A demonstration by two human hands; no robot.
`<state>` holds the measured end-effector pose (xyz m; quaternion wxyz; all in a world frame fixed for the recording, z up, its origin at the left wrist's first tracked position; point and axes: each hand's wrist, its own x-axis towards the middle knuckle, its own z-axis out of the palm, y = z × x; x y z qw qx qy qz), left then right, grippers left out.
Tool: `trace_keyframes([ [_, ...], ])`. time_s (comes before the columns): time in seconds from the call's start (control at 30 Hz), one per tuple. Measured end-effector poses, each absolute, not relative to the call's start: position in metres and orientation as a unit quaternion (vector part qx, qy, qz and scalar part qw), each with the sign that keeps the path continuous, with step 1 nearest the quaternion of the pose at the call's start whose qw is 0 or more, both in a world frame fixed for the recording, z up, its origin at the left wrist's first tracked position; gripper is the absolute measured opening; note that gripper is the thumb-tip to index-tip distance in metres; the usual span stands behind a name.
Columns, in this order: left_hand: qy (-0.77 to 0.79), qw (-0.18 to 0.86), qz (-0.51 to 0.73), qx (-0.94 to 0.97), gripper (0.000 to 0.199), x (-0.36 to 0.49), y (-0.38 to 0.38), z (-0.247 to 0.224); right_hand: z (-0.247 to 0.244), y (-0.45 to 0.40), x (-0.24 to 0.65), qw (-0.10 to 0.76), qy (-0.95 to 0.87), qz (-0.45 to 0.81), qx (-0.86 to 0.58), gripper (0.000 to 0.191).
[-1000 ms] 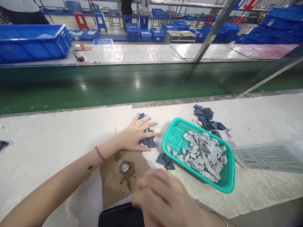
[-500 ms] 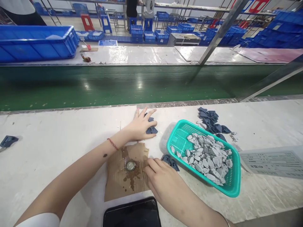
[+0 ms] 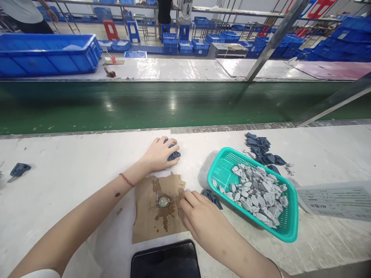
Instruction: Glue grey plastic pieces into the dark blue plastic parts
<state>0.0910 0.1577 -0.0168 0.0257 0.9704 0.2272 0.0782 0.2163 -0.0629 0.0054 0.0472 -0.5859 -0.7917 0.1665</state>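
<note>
My left hand (image 3: 159,155) is curled over a few dark blue-grey moulded pieces (image 3: 174,154) on the white tabletop, behind the cardboard. Its fingers are closed round them. By the right edge of a brown cardboard sheet (image 3: 145,227), my right hand (image 3: 199,214) has its fingers bent together; whatever they may hold is hidden. On the cardboard stands a small round cap (image 3: 163,202) with liquid in it, wet stains all around. More dark pieces (image 3: 213,199) lie just right of my right hand, beside a green basket (image 3: 293,216) of small grey pieces (image 3: 257,197).
A black phone (image 3: 165,260) lies at the near edge. Dark pieces (image 3: 261,148) are heaped behind the basket, and a single one (image 3: 20,169) lies far left. A labelled sheet (image 3: 336,199) is at right. Beyond runs a green conveyor belt (image 3: 139,104), with a blue crate (image 3: 49,56) past it.
My left hand has drawn left, its spread fingers closing over the dark pieces, which shifted with it. My right hand has stayed by the cardboard's edge. The view has shifted slightly.
</note>
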Motion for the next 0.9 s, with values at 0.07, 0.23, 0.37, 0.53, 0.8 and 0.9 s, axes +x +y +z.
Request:
trace_keyframes([
  [0.07, 0.234, 0.022, 0.081, 0.969, 0.028, 0.080, 0.163, -0.016, 0.003, -0.063, 0.217, 0.061, -0.793, 0.158, -0.585, 0.018],
  [0.23, 0.260, 0.021, 0.086, 0.961, 0.030, 0.043, 0.174, -0.013, -0.002, -0.063, 0.218, 0.106, -0.797, 0.144, -0.577, 0.025],
  [0.37, 0.304, 0.020, 0.090, 0.948, 0.030, 0.000, 0.178, -0.010, -0.005, -0.062, 0.219, 0.129, -0.804, 0.117, -0.569, 0.024],
  [0.53, 0.411, -0.006, 0.104, 0.905, 0.028, -0.071, 0.171, -0.005, -0.009, -0.063, 0.221, 0.137, -0.820, 0.095, -0.547, 0.022],
  [0.8, 0.613, -0.092, 0.110, 0.777, 0.032, -0.215, 0.148, 0.004, -0.020, -0.061, 0.230, 0.137, -0.823, 0.129, -0.536, 0.023],
  [0.9, 0.659, -0.119, 0.104, 0.735, 0.033, -0.261, 0.137, 0.013, -0.023, -0.058, 0.232, 0.149, -0.823, 0.130, -0.533, 0.024],
])
